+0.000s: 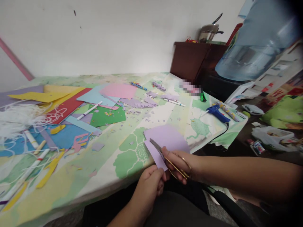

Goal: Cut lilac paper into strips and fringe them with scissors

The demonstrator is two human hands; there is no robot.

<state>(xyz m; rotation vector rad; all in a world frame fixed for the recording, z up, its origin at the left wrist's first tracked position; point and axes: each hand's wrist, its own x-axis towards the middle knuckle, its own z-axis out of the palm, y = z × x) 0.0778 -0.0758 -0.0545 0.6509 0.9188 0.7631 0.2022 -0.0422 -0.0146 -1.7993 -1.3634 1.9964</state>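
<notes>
My right hand (176,162) is closed round the gold handles of a pair of scissors (158,147). The blades lie across a sheet of light purple paper (170,135), pointing up and to the left, with a cut separating a strip from the rest. My left hand (152,179) pinches the lower end of that strip, below the blades and near the table's front edge. Part of the sheet rests over the tablecloth (99,176), and its right corner is hidden behind my right hand.
A blue hot glue gun (217,113) with a cord lies at the right. Coloured sheets, such as green paper (109,115), spread over the left, with white string (16,116) and markers (90,110). Fringed purple strips (143,103) and scraps lie farther back. A water bottle (255,47) stands right.
</notes>
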